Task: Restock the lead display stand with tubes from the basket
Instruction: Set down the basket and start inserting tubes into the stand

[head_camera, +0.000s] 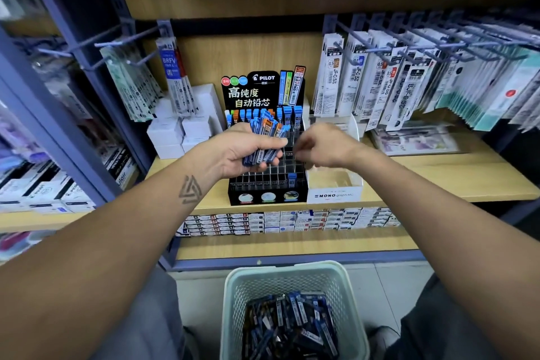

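Observation:
A black Pilot lead display stand [264, 193] sits on the wooden shelf, with a row of blue and orange tubes [287, 115] at its back and one blue tube [291, 180] near the front right. My left hand [242, 152] grips a bundle of lead tubes [267, 137] in front of the stand. To their right my right hand [318, 145] hovers over the stand, fingers curled and blurred; I cannot tell if it holds anything. A pale green basket [233, 289] on the floor below holds several dark blue tubes [292, 324].
A white Mono box [336, 194] stands against the stand's right side, and white boxes [178, 137] sit to its left. Refill packs hang on hooks [409, 85] above right and left. A lower shelf [292, 245] carries rows of small boxes.

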A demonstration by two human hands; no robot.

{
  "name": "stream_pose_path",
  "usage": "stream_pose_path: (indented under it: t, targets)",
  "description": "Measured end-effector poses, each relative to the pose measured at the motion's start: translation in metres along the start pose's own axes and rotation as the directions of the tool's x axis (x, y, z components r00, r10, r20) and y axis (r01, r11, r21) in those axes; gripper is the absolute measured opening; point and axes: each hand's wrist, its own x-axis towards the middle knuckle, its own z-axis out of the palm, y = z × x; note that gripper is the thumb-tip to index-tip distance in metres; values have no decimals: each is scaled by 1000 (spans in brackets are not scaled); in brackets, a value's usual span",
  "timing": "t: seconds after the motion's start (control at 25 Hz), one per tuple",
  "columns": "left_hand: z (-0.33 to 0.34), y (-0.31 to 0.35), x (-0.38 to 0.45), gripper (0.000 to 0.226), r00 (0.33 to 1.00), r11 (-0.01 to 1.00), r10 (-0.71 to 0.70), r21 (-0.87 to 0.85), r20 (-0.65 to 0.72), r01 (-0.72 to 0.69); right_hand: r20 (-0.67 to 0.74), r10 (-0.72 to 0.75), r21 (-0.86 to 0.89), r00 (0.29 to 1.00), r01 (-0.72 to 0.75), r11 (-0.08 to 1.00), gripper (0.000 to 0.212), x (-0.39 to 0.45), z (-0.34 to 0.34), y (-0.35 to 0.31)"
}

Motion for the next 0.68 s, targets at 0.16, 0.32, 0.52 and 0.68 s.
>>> stream_pose_path:
  t: [0.16, 0.32, 0.52, 0.68]
  targets:
    - [7, 4, 2, 30, 997, 994, 73, 81, 7, -74, 38, 85, 799, 996, -81, 596, 27, -13, -21, -8]
    - [14, 0, 3, 28, 994, 989, 106, 107, 3, -105, -1, 106, 831, 994, -58, 553, 18, -10, -19, -9]
    - [6, -2, 4, 34, 999, 997, 51, 53, -19, -50, 9, 117, 837, 993, -72, 543, 19, -7, -22, -3]
    - [-6, -1, 4, 38, 999, 999, 12, 36, -41, -11, -15, 112, 820, 994, -52, 569, 18, 0, -19, -6]
